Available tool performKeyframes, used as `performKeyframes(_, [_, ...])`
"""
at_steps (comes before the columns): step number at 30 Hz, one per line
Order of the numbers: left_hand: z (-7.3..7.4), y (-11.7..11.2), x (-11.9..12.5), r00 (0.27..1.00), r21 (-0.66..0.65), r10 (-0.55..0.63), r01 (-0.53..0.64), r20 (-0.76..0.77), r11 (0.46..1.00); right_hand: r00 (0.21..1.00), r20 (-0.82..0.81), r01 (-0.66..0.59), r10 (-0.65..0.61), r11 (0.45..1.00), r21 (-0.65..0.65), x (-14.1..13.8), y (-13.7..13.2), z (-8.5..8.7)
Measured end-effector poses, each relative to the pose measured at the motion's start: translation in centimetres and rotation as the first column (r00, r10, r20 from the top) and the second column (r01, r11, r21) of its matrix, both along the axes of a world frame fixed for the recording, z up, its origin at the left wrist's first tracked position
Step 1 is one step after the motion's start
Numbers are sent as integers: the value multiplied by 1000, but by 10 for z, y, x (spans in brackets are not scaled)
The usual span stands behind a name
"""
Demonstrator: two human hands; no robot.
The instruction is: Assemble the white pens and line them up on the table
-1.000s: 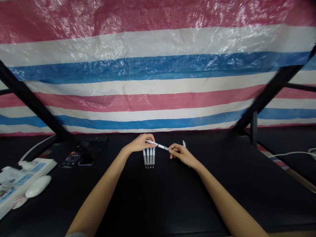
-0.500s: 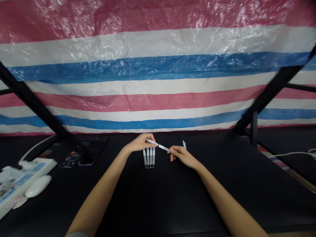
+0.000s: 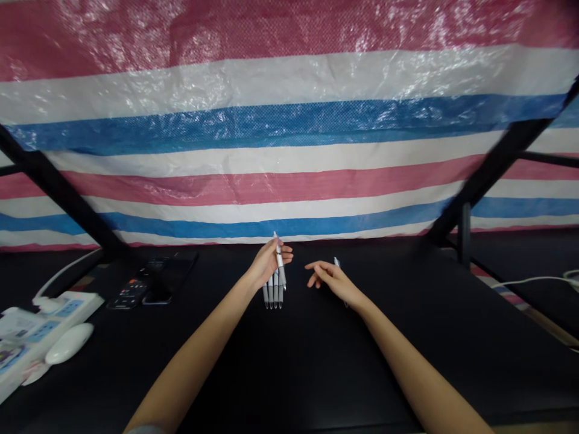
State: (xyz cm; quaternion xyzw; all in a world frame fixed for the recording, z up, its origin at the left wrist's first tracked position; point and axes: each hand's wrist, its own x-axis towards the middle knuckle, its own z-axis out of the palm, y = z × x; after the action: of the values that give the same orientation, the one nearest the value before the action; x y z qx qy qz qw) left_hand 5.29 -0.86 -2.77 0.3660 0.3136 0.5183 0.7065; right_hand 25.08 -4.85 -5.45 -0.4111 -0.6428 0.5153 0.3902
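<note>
Pinching pen: left hand, partly hiding four pens; right hand, fingers parted, half-covering sixth pen.

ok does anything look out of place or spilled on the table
One mild oddity: a lone pen lies apart from the row of four pens, slanted and partly hidden by the right hand. I see no spill or damage.

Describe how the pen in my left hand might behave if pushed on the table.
The pen looks straight, so it's probably stiff. It's likely light, since the left hand alone holds it. Its slim barrel might roll on the flat, smooth-looking table.
</note>
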Motion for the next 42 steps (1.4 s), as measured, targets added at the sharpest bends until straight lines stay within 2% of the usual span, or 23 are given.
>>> performKeyframes(3, [2, 2, -2, 992, -180, 33, -11, 118, 984, 989, -77, 125, -124, 992, 1, 4, 3, 0])
performKeyframes(6, [2, 4, -8, 980, -281, 9, 48, 197, 958, 951, -189, 244, -246, 969, -39, 7, 5, -1])
performKeyframes(12, [4, 3, -14, 963, -332, -76, 162, 259, 929, 776, -409, 448, -481, 876, -179, 19, 13, -6])
performKeyframes(16, [7, 2, -16, 961, -336, -98, 184, 258, 924, 666, -463, 500, -585, 811, -305, 29, 21, -12])
performKeyframes(18, [8, 2, -17, 962, -335, -103, 187, 254, 923, 640, -475, 499, -604, 797, -341, 34, 24, -15])
performKeyframes(25, [10, 2, -18, 966, -316, -163, 222, 202, 922, 695, -453, 477, -558, 830, -289, 42, 29, -23])
performKeyframes(30, [10, 2, -18, 954, -292, -222, 274, 201, 916, 637, -481, 475, -602, 798, -371, 42, 29, -23])
performKeyframes(33, [8, 4, -17, 947, -291, -255, 304, 196, 907, 649, -479, 470, -591, 807, -359, 43, 29, -24])
performKeyframes(38, [6, 6, -18, 949, -310, -253, 302, 190, 901, 680, -468, 463, -563, 826, -321, 46, 31, -27])
performKeyframes(42, [6, 7, -19, 954, -328, -222, 279, 200, 903, 662, -488, 454, -569, 822, -343, 46, 31, -28])
